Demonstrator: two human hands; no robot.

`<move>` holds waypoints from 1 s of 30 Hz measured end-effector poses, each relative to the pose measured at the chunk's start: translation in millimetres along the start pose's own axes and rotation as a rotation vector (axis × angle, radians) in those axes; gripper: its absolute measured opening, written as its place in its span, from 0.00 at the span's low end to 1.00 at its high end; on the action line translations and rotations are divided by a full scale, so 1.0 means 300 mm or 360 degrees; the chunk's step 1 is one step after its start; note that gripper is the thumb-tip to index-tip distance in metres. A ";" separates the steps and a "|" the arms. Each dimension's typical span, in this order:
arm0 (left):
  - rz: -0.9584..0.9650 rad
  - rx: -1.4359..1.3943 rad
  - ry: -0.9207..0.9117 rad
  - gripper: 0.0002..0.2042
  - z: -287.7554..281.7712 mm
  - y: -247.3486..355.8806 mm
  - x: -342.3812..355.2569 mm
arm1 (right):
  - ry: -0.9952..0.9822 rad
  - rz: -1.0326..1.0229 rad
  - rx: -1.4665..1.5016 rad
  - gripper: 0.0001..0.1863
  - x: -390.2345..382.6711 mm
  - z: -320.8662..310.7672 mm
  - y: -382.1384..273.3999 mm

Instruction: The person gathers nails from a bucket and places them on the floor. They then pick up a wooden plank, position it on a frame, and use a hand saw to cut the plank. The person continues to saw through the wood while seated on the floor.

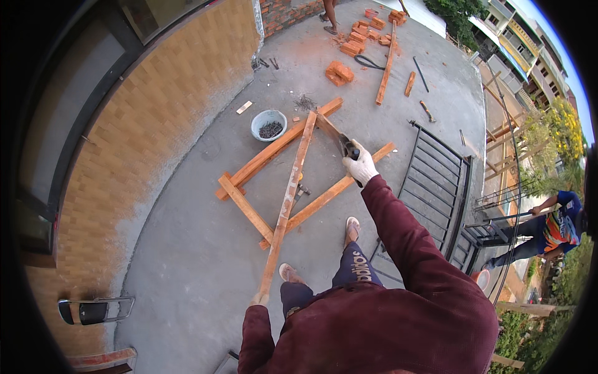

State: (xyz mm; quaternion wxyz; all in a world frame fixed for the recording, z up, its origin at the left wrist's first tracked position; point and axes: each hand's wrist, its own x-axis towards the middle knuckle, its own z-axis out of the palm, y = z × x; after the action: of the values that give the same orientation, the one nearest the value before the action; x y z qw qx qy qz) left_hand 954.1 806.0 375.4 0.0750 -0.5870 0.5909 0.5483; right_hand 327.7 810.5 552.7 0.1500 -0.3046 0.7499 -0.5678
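Note:
My right hand (361, 166), in a white glove, grips the black handle of a hand saw (334, 132). The saw's blade slants up-left, its tip near the far end of a long wooden batten (291, 193). At the batten's near end is my left hand (260, 298), closed around it, with the fingers partly hidden. The batten lies across a frame of timbers on the floor: a far beam (268, 156), a short left piece (248, 209) and a near beam (342, 185). Whether the blade touches the wood I cannot tell.
A bowl of nails (260, 132) stands beyond the far beam. A yellow-and-dark tool (301, 191) lies inside the frame. To the right are a black metal railing (436, 165), a hammer (427, 112) and another person (554, 227). Bricks (339, 73) lie farther off.

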 end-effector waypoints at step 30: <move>-0.0444 0.0662 0.0124 0.39 -0.090 -0.817 0.624 | -0.0229 -0.0104 -0.0393 0.29 -0.444 0.535 0.634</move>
State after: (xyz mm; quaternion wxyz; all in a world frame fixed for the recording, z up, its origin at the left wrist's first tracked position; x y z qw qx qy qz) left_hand 1103.1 743.0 111.6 0.2462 -0.6555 0.6068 0.3761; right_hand 467.5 804.3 307.5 0.1460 -0.3848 0.7911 -0.4524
